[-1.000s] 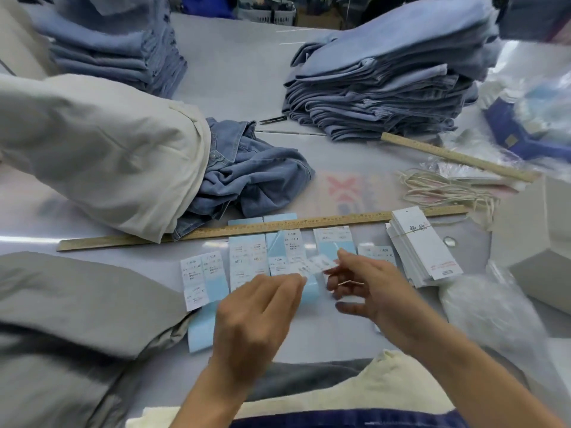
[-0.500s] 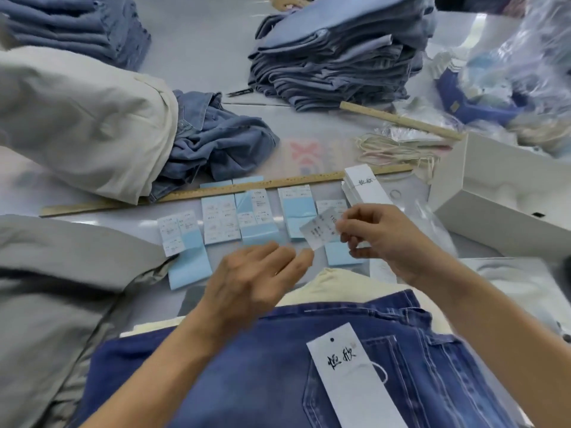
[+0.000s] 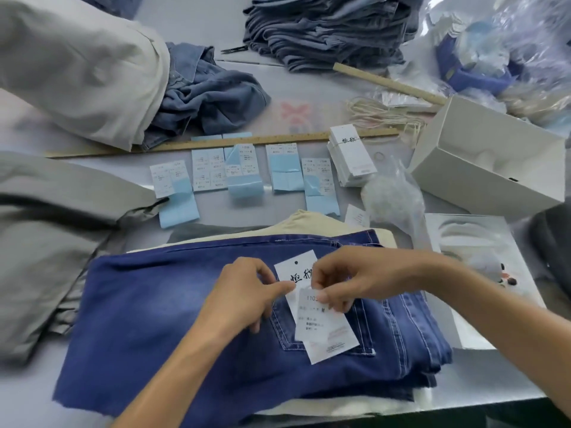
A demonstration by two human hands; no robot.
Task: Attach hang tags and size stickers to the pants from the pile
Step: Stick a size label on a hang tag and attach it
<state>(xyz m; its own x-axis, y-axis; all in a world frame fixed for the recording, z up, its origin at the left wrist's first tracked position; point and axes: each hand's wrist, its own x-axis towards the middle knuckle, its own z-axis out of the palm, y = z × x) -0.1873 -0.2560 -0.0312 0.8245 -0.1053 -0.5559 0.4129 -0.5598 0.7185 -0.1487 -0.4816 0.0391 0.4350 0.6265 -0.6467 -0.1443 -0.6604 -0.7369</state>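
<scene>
Folded dark blue jeans lie in front of me on the table. A white hang tag rests on their back pocket. A white size sticker lies over the tag's middle. My right hand pinches the sticker's top edge. My left hand pinches the left edge of the hang tag, fingertip beside the sticker. Several blue-backed sticker sheets lie in a row beyond the jeans. A stack of blank hang tags sits to their right.
A long wooden ruler lies behind the sheets. Grey pants are heaped at left, a beige bundle and crumpled denim behind. Stacked jeans stand far back. A white box, strings and plastic bags crowd the right.
My right hand peeled a sticker off a sheet and carried it down onto the hang tag on the jeans. My left hand moved onto the tag. The view tilted downward.
</scene>
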